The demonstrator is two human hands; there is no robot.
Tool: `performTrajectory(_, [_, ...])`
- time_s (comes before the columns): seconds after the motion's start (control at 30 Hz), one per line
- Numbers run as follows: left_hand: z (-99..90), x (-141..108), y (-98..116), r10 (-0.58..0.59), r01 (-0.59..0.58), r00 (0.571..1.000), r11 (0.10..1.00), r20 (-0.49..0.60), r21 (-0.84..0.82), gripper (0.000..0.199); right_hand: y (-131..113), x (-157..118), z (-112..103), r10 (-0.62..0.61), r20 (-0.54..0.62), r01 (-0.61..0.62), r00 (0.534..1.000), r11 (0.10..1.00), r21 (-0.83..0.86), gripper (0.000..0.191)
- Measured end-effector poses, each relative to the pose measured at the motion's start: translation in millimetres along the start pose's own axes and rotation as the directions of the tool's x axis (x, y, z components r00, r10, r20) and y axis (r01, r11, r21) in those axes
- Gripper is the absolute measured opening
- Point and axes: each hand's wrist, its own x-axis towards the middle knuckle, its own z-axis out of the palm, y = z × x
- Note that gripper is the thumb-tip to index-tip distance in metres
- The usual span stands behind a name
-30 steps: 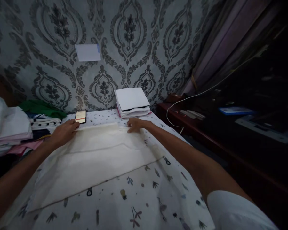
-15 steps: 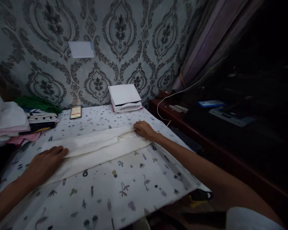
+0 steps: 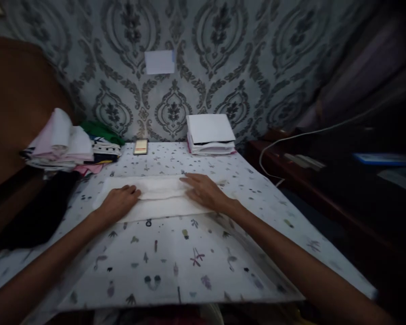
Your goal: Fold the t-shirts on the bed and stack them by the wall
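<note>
— Left hand?
— My left hand (image 3: 120, 201) is on the near-left part of the white cloth (image 3: 162, 186), palm down, fingers a little bent. Whether they pinch any fabric, I cannot tell.
— Right?
— My right hand (image 3: 205, 192) is released, fingers spread over the cloth's right part.
— Cloth's position?
— Long folded strip, lying crosswise on the patterned sheet (image 3: 165, 257), a fold line running along it. My right hand hides some of that end.
— Surroundings?
— Phone (image 3: 140, 146), screen lit, near the wall (image 3: 174, 108), beyond the cloth. White stack (image 3: 211, 130) right of the phone. Clothes pile (image 3: 66, 142) at left, black fabric (image 3: 39, 212) on its near side. Pale cable (image 3: 307, 134) off to the right.
</note>
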Motion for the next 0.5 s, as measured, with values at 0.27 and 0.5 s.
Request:
performTrajectory(0.27, [-2.9, -21.4, -5.5, -0.060, 0.061, 0.998, 0.997, -0.017, 0.053, 0.030, -23.7, 20.6, 31.7, -0.010, 0.031, 0.011, 0.999, 0.999, -0.030, 0.039])
performTrajectory(0.5, [-10.4, -42.5, -11.9, -0.046, 0.053, 0.998, 0.982, 0.041, -0.184, 0.023, -13.2, 15.8, 28.3, -0.018, 0.101, 0.019, 0.995, 1.000, -0.009, 0.046])
